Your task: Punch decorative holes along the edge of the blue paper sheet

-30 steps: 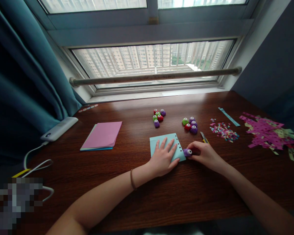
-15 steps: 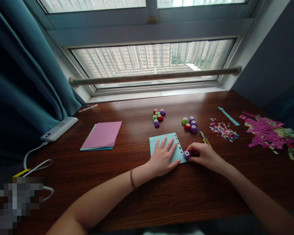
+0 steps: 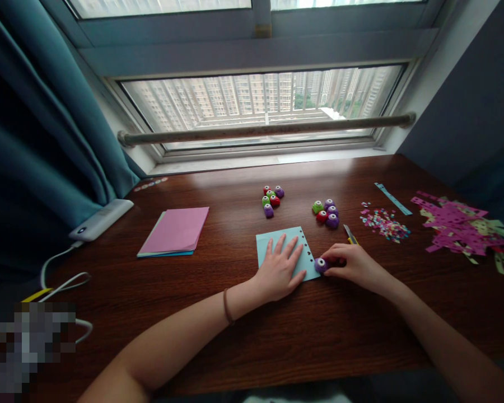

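A light blue sheet of paper (image 3: 263, 246) lies on the brown table, with a row of small punched holes along its right edge. My left hand (image 3: 278, 272) rests flat on the sheet, fingers spread. At the sheet's lower right corner sits a small purple paper punch (image 3: 320, 265), touching the edge. The thumb and fingers of my right hand (image 3: 355, 265) grip this punch from its right side. Just beyond my right hand lies a utility knife (image 3: 351, 235), its yellow handle partly hidden by the hand.
Red, green and purple punches stand in two groups, one farther back (image 3: 274, 200) and one nearer (image 3: 331, 220). To the right lie confetti (image 3: 385, 225), a blue punched strip (image 3: 392, 198) and a pile of pink strips (image 3: 457, 224). A pink-topped paper stack (image 3: 176, 230) and white device (image 3: 101, 220) are left.
My left thumb has drawn slightly inward on the sheet. My right hand has shifted a little and covers more of the knife's handle. The punch stays at the same corner.
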The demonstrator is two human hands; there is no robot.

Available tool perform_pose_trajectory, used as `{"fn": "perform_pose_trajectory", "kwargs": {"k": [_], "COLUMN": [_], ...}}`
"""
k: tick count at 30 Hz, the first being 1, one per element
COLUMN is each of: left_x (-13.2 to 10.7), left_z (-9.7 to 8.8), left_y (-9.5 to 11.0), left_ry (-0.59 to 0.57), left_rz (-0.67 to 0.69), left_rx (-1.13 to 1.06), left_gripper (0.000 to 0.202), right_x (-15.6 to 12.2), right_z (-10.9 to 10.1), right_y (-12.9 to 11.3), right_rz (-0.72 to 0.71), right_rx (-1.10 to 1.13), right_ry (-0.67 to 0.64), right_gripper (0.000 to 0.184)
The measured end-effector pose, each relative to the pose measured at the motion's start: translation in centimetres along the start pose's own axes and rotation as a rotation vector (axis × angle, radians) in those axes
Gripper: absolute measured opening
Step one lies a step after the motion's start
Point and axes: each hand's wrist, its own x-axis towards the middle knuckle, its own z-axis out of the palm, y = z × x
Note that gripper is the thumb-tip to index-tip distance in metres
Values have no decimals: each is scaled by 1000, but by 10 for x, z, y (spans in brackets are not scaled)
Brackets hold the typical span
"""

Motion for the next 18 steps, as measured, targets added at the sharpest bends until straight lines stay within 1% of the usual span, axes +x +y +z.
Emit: {"fn": "perform_pose_trajectory", "kwargs": {"k": [3, 8, 13, 18], "left_x": [0, 0, 0, 0], "left_z": [0, 1, 1, 0], "left_y": [0, -1, -1, 0], "left_ry": [4, 2, -2, -4], "left_rz": [-1, 0, 0, -2], "left_rx": [-2, -2, -5, -3], "left_gripper": [59, 59, 59, 59], "right_x": [0, 0, -1, -1], "right_z": [2, 6, 6, 7], "right_y": [0, -2, -5, -7], "right_rz": [7, 4, -37, -69], "right_rx": [-19, -9, -15, -12], "right_ry": [-1, 40, 49, 56], "right_gripper": [19, 20, 15, 15]}}
